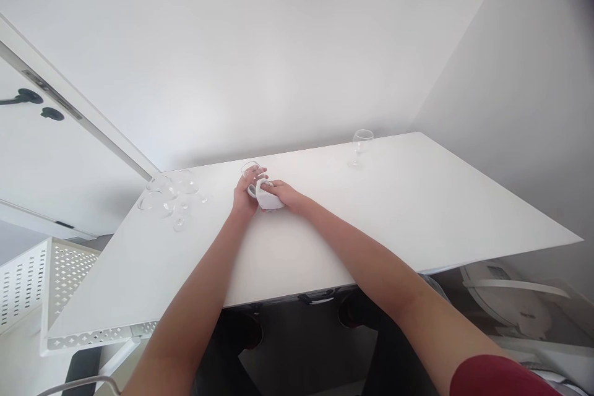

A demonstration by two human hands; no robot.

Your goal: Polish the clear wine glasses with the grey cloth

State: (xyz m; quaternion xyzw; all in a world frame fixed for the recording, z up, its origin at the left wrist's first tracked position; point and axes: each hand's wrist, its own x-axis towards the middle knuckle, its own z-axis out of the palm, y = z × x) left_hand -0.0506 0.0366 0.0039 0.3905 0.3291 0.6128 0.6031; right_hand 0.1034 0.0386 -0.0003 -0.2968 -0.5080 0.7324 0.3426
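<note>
In the head view, my left hand is closed around a clear stemmed glass, whose round rim shows above the fingers. My right hand grips a white cloth, bunched against the lower part of the glass. Both hands meet just above the white table. The stem and foot of the held glass are mostly hidden by the cloth and fingers.
Several clear stemmed glasses lie close together at the table's left end. Another stemmed glass stands upright near the back edge, right of my hands. A white perforated rack adjoins the left side. A wall rises behind.
</note>
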